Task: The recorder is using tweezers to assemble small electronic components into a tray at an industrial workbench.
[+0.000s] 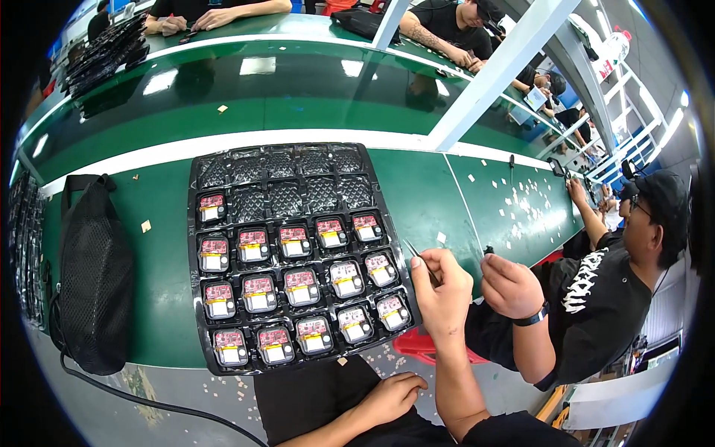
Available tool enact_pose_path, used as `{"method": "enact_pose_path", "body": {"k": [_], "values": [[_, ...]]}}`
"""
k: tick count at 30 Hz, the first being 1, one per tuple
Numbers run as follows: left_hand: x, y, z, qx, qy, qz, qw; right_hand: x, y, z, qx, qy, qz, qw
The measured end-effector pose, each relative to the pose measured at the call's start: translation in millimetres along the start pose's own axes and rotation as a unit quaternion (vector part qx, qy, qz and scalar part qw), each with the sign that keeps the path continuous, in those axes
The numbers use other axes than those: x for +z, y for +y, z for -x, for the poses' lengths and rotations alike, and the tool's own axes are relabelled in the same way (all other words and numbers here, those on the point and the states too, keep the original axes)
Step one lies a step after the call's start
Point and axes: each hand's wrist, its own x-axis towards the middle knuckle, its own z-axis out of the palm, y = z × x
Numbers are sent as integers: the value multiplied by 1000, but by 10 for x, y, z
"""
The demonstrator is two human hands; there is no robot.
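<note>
My right hand (445, 289) is closed on thin metal tweezers (412, 249), their tips pointing up and left beside the right edge of a black plastic tray (195, 283). My left hand (395, 395) lies on my dark-clothed lap, fingers loosely extended, with nothing seen in it. The tray's three nearest rows hold small devices (302, 286), each with a red circuit board, a yellow strip and a white label. Farther back, one more device (211, 208) sits at the left; the other wells there show bare textured plastic.
A black mesh bag (97, 283) lies left of the tray on the green table (167, 276). At right, a co-worker's banded hand (514, 287) pinches a small black piece (488, 251). Small pale squares (532, 201) are scattered beyond. A white post (491, 82) rises at the table's far edge.
</note>
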Motion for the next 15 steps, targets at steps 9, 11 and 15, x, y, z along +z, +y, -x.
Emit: {"method": "enact_pose_path", "body": {"k": [9,11,15], "values": [[25,-33,21,34,-13,2,999,-203,-65,197,4,-25,-53,998],[10,-44,34,54,-26,-2,998,-294,-20,256,-37,-11,-15,999],[6,-14,35,30,-8,18,999,-493,-99,306,-74,25,124,989]]}}
